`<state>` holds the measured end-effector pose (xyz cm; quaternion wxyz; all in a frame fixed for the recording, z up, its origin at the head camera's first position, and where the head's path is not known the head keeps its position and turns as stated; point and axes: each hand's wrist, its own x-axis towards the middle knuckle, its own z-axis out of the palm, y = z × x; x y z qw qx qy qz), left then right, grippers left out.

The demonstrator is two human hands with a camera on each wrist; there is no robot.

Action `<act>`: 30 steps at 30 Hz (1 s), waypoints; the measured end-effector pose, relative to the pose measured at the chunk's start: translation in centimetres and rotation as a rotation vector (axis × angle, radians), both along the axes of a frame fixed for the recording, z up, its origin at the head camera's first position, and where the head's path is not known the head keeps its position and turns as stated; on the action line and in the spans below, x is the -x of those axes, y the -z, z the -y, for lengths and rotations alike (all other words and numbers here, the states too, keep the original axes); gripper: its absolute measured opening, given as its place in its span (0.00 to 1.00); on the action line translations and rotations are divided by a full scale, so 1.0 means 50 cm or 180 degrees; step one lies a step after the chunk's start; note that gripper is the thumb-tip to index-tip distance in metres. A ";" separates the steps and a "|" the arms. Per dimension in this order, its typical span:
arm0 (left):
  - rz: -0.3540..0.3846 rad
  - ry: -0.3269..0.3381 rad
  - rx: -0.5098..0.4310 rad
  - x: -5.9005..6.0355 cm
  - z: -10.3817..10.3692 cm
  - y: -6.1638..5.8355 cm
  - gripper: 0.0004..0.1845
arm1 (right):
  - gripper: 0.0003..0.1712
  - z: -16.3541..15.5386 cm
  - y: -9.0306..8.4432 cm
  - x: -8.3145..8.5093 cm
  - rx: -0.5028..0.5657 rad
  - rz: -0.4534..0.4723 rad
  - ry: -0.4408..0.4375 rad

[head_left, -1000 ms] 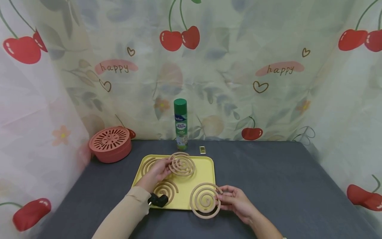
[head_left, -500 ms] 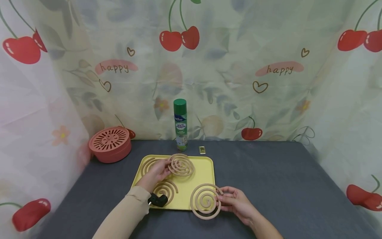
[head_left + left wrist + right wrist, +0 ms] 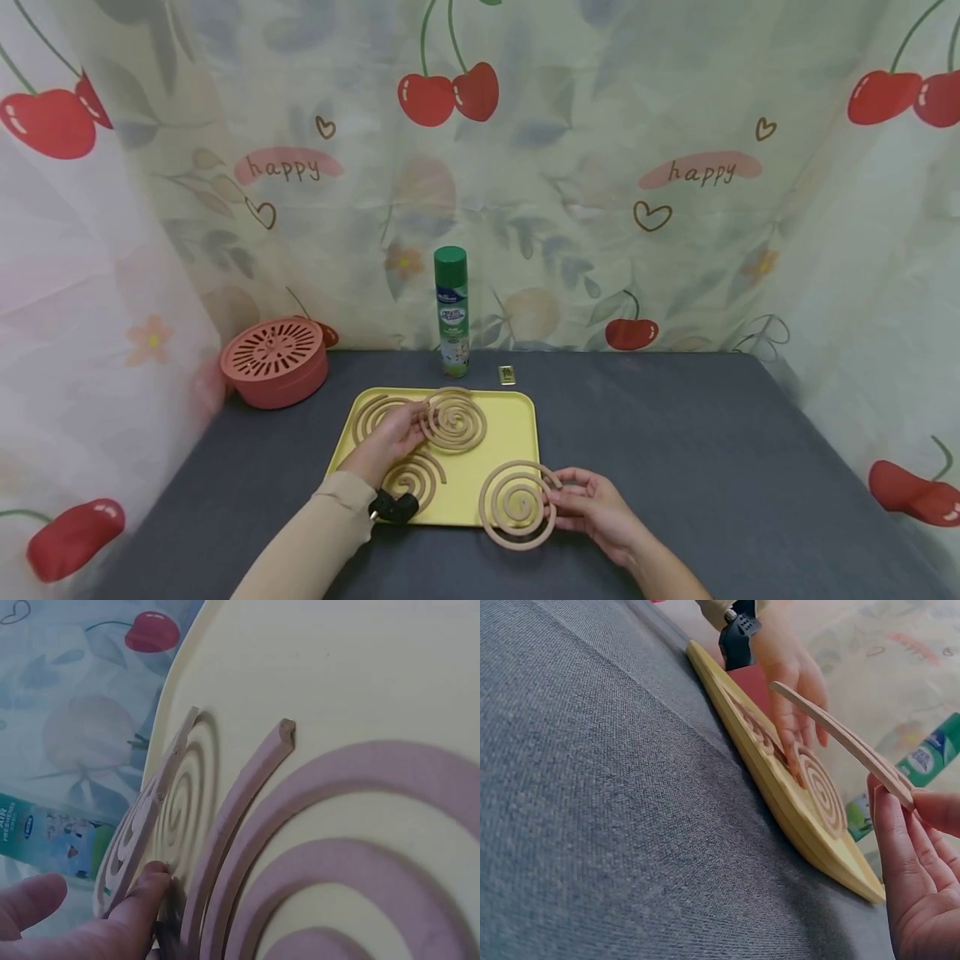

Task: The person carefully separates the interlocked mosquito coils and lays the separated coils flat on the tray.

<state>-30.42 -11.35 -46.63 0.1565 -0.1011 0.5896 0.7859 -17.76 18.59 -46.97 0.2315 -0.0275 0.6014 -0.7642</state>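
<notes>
In the head view my left hand (image 3: 397,429) holds the left edge of a tan mosquito coil (image 3: 453,421) over the back of the yellow tray (image 3: 502,458). That coil leans at a slant in the left wrist view, its shadow falling on the tray. Another mosquito coil (image 3: 519,506) is pinched at its right edge by my right hand (image 3: 592,508), raised above the tray's front right corner. Two more coils lie on the tray's left side: a rear coil (image 3: 367,412) partly behind my left hand, and a front coil (image 3: 427,479) partly covered by my wrist.
A green spray can (image 3: 452,312) stands behind the tray, with a small gold-coloured packet (image 3: 507,375) beside it. At the back left sits a round pink slotted container (image 3: 275,362). A printed curtain (image 3: 525,208) encloses the dark table (image 3: 660,442).
The coil in my left hand has dropped slightly and changed its tilt. My right hand and its coil have stayed almost still.
</notes>
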 end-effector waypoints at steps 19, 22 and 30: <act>-0.0239 0.0253 0.0005 -0.023 0.021 -0.030 0.28 | 0.16 0.005 -0.012 0.036 -0.0130 -0.0155 0.0087; -0.0241 0.0263 -0.0050 -0.025 0.024 -0.033 0.28 | 0.17 0.010 -0.013 0.048 -0.0145 -0.0183 0.0103; -0.0231 0.0275 -0.0149 -0.026 0.027 -0.031 0.28 | 0.19 0.032 -0.004 0.068 -0.0214 -0.0217 0.0024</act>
